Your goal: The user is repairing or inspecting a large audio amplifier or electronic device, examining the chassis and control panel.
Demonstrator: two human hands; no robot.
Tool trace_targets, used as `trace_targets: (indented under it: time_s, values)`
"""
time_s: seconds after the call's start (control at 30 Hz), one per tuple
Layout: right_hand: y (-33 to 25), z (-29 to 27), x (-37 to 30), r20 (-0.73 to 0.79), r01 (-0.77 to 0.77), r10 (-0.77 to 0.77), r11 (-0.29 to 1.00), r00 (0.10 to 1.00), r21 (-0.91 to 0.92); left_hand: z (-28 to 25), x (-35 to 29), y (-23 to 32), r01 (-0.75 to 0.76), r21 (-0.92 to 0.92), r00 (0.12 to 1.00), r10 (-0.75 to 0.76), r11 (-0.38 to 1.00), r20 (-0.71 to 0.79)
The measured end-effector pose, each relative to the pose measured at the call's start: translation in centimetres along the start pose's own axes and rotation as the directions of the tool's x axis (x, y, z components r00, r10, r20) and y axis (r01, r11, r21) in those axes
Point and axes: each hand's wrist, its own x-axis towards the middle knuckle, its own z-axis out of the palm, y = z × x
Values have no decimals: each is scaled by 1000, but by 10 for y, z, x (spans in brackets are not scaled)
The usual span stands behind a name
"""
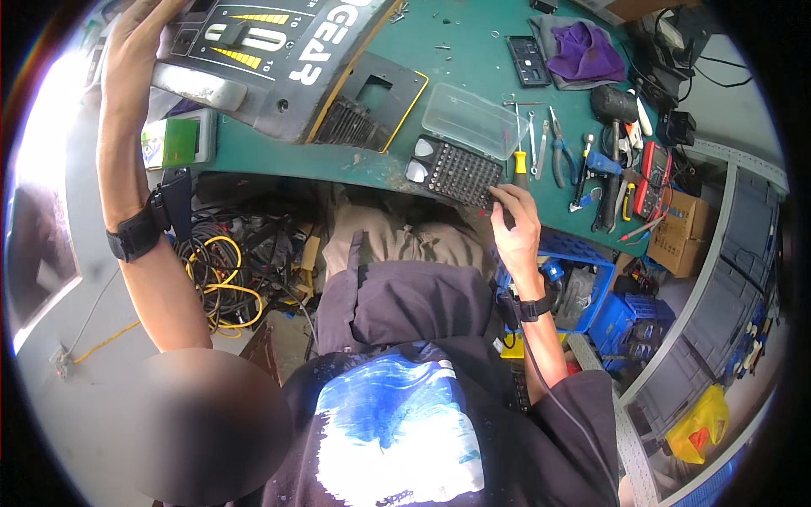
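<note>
My right hand (pixel 516 218) is at the near right corner of a black screwdriver bit case (pixel 460 169), its fingertips touching the corner and its thumb apart from them. Rows of small bits fill the case, and a clear plastic lid (pixel 475 118) lies open behind it. At the far left, my left hand (pixel 139 29) reaches up beside a large grey machine housing (pixel 262 72) with yellow scale markings. The picture's edge cuts off its fingers. A dark slotted panel (pixel 376 101) with a yellow edge lies next to the housing.
Right of the case lie a yellow-handled screwdriver (pixel 520 167), wrenches (pixel 533 144), pliers (pixel 558 148), hammers (pixel 604 173) and a red multimeter (pixel 651 182). A purple cloth (pixel 585 52) lies farther back. Coiled cables (pixel 224 270) and a blue crate (pixel 583 253) sit below the green bench (pixel 296 159).
</note>
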Motion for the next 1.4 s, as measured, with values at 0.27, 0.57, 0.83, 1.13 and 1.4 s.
trace_targets:
  time_s: [0.27, 0.57, 0.83, 1.13, 1.4]
  values:
    - [2, -2, -1, -5, -1, 1, 1000, 1000, 1, 5, -3, 8, 10, 26, 1000, -9, 1000, -22]
    - [2, -3, -2, 10, -44, 43, 999, 999, 32, 4, -4, 6, 9, 66, 1000, -7, 998, -28]
    - [5, -2, -3, 2, -25, 25, 1000, 1000, 16, 6, -4, 8, 41, 55, 999, -39, 998, -27]
    - [3, 0, -4, 2, -38, 38, 999, 999, 18, 4, -5, 5, 68, 34, 998, -68, 997, -8]
    - [3, 0, -3, -6, -52, 52, 998, 999, 35, 2, -5, 6, -4, 84, 1000, 5, 996, -17]
